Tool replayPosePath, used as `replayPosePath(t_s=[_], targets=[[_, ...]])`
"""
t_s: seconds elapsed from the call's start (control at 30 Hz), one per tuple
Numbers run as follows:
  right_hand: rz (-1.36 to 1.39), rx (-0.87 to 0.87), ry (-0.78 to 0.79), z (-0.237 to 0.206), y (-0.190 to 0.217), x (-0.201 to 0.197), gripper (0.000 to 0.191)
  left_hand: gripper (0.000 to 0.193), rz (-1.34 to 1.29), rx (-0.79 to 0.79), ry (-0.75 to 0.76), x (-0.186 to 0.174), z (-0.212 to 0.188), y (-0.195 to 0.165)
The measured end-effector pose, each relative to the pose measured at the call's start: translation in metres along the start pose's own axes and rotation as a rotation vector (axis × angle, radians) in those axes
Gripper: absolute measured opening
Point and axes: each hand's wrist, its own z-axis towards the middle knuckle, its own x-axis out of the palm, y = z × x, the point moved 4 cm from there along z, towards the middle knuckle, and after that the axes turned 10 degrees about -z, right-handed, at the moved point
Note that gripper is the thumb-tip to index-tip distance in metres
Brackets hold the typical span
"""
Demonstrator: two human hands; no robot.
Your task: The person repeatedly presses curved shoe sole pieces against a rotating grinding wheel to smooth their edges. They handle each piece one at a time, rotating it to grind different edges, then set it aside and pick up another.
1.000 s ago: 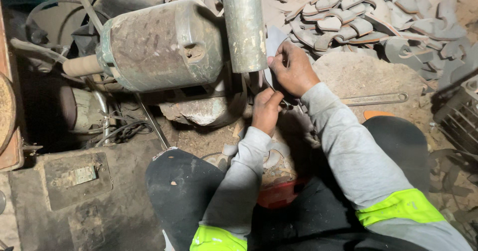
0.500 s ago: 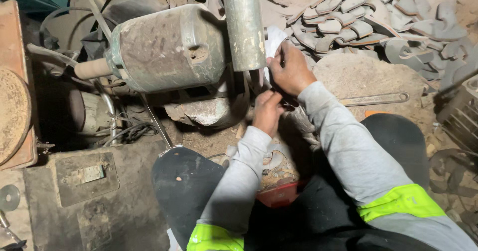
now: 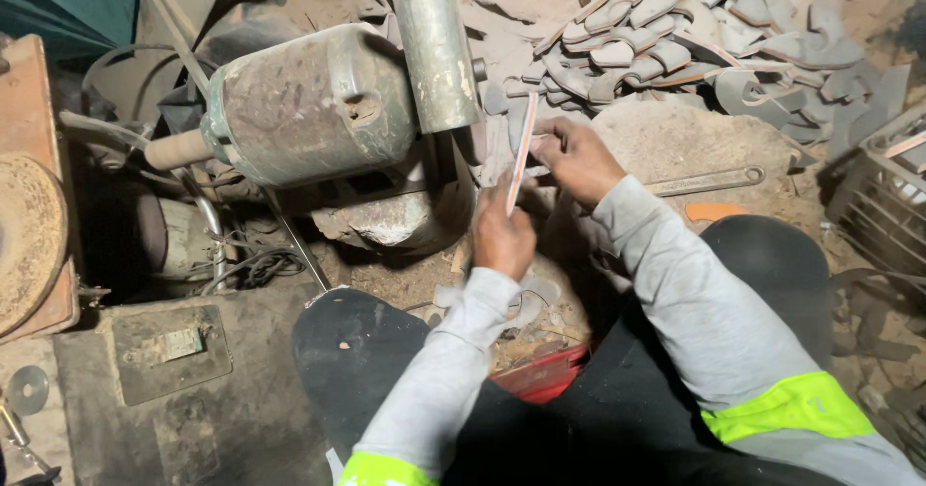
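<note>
Position, centre of frame: both hands meet just beside the machine, at about 12 o'clock from the seated person's lap.
Left hand: fingers curled shut around the lower end of a thin flat strip; knuckles face the camera.
Right hand: fingers pinched together on the strip's upper part, from its 3 o'clock side.
Strip, axis: long axis near upright in view, top leaning slightly toward 1 o'clock; pale face, orange edge.
Strip, location: between the two hands, just beside the grey vertical cylinder.
Motor housing: dusty drum at 9 o'clock of the hands.
Pile of curved cut pieces: at 1 o'clock.
Wrench: lying at 3 o'clock on a dusty mound.
Red tray: at 6 o'clock, between the knees.
</note>
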Motion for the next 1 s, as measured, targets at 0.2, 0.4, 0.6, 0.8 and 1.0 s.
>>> replayPosePath(t_s=[0.2, 0.4, 0.6, 0.8, 1.0], targets=[[0.381, 0.012, 0.078, -0.013, 0.013, 0.017, 0.042, 0.057, 0.000, 0.141, 0.062, -0.028, 0.007, -0.007], [0.419, -0.078, 0.067, -0.009, 0.026, 0.017, 0.044, 0.060, -0.515, -0.318, 0.174, -0.026, 0.027, 0.019], [0.375, -0.179, 0.048, 0.001, 0.046, 0.018, 0.054, 0.042, -0.543, -0.252, 0.148, -0.032, 0.044, 0.030], [0.352, -0.197, 0.004, 0.012, 0.055, 0.024, 0.052, 0.037, -0.652, -0.236, 0.162, -0.037, 0.056, 0.035], [0.330, -0.185, 0.001, 0.016, 0.056, 0.027, 0.053, 0.035, -0.662, -0.184, 0.173, -0.038, 0.060, 0.036]])
